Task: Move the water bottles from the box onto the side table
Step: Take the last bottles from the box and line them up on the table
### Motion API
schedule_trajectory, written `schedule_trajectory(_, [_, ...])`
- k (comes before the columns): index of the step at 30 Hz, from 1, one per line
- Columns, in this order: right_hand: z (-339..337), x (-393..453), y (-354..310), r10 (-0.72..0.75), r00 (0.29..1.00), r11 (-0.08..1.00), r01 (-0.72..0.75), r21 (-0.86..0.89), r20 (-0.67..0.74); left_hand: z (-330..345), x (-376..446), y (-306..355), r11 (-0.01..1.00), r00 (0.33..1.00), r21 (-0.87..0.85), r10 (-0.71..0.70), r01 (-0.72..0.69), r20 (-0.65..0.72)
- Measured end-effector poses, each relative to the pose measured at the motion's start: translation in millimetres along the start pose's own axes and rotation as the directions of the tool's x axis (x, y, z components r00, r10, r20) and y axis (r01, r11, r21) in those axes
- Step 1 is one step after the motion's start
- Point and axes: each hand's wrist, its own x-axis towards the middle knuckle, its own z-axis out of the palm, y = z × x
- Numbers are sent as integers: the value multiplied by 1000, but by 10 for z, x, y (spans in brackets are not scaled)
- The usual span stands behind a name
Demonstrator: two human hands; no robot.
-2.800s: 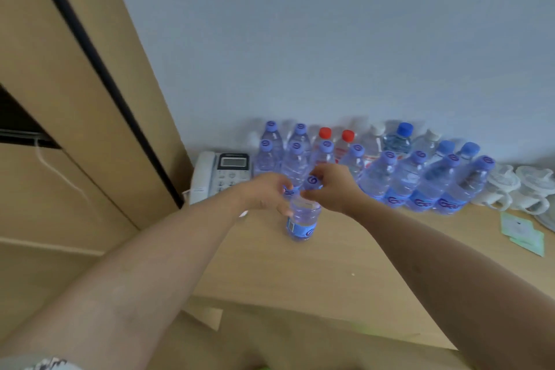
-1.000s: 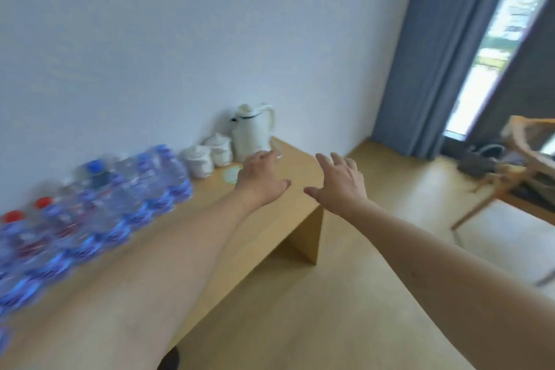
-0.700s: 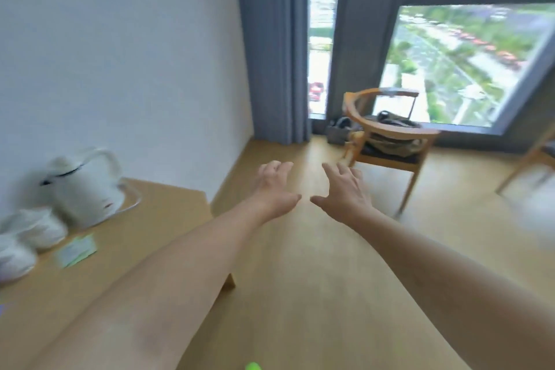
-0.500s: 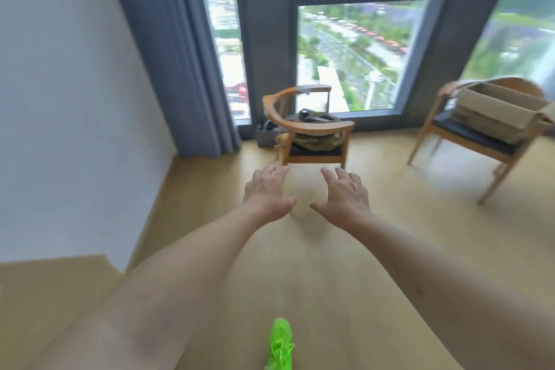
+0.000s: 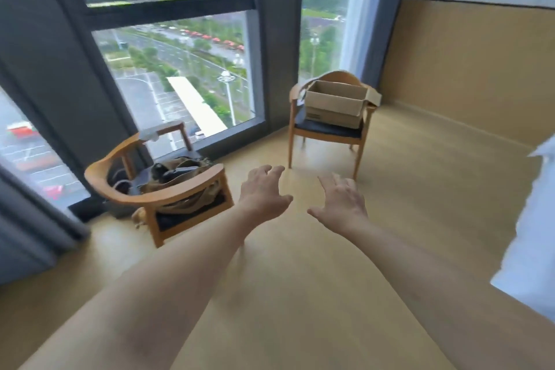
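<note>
Box: a cardboard box (image 5: 336, 103) with its flaps turned outward is seen on the seat of the far chair (image 5: 327, 132), beyond both hands and a little to the right of them; what is inside cannot be seen.
Left hand: the left hand (image 5: 264, 192) is held out over the floor (image 5: 300, 279), palm down, fingers loosely spread, with nothing gripped.
Right hand: the right hand (image 5: 341, 200) is held just beside the left, apart from it, palm down, fingers relaxed and spread, with nothing held.
Hands and box: the box is touched by neither hand; a stretch of bare floor lies between them.
Far chair: a curved wooden back, straight wooden legs and a dark flat seat pad are shown.
Near chair: a second wooden chair (image 5: 156, 189) with a rounded armrest band stands to the left of the hands, and a soft tan bag (image 5: 180, 177) is slumped on its seat.
Floor: smooth, pale wood planks.
Window: a tall glass window (image 5: 180, 84) in dark frames is seen behind the chairs, flanked by grey curtains (image 5: 27, 219).
Wall: the right wall (image 5: 468, 69) is panelled in light wood below, white above.
</note>
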Motion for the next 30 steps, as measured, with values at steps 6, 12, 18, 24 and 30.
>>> schedule_trajectory(6, [140,1192,563,121,993,992,-121,28,-8,565,1416,248,986,985,56,153,-158,75])
schedule_trajectory(12, [124,2696,1090,169,986,980,-169,104,9,893,3008,583,981,981,91,159,-170,114])
schedule_trajectory(18, [-152,4185,1611,208,978,969,-209,134,21,955,4616,1063,994,989,-11,112,-111,92])
schedule_trajectory(24, [38,5437,1936,236,968,960,-247,130,89,1311,5880,1167,991,980,2,129,-130,150])
schedule_trajectory(30, [350,6889,2222,268,959,956,-277,100,91,1644,7470,1186,976,965,-4,216,-218,151])
